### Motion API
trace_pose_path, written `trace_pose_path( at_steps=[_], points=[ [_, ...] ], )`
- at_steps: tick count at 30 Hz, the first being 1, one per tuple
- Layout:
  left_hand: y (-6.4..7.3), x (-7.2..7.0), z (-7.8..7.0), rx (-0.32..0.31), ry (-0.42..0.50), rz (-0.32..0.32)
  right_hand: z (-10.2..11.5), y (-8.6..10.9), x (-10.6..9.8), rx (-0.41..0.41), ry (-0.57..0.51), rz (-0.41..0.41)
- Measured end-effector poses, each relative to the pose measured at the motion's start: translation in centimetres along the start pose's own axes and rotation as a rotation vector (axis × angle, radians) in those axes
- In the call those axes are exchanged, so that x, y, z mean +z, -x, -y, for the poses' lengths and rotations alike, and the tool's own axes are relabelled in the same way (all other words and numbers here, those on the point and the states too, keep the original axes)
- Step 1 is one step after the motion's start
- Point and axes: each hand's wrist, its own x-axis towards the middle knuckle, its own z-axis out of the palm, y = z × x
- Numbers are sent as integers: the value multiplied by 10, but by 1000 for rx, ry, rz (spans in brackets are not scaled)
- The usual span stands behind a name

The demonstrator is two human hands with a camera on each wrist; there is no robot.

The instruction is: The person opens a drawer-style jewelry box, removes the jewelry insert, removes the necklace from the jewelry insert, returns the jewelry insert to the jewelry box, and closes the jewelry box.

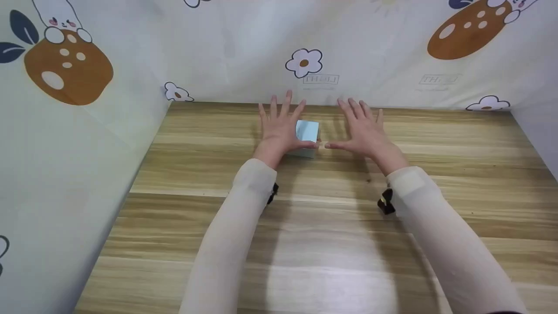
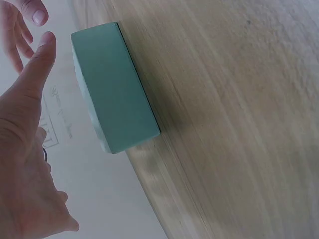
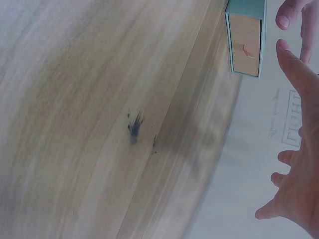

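Note:
A small pale teal box stands on the wooden table near its back edge. In the left wrist view the box shows a plain, smooth side. Its right end holds a tan drawer front with a small orange-red pull loop. My left hand is spread over the box's left part, its thumb crossing in front of it in the head view. To the right of the box, my right hand is held with fingers spread and nothing in it. The two thumb tips point at each other, a small gap between them.
A pale cloth printed with flowers and fruit hangs behind the table and along its left side. Dark marks stain the tabletop to the right of the box. Black wrist straps sit at both cuffs.

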Motion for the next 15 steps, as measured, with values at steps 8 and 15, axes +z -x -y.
trace_pose_path(
  at_steps=[8, 15],
  points=[
    [0, 1, 1, 15, 47, 24, 1, -2, 4, -18, -9, 5],
    [1, 2, 1, 38, 70, 49, 3, -4, 6, -29, -29, 2]
  ],
)
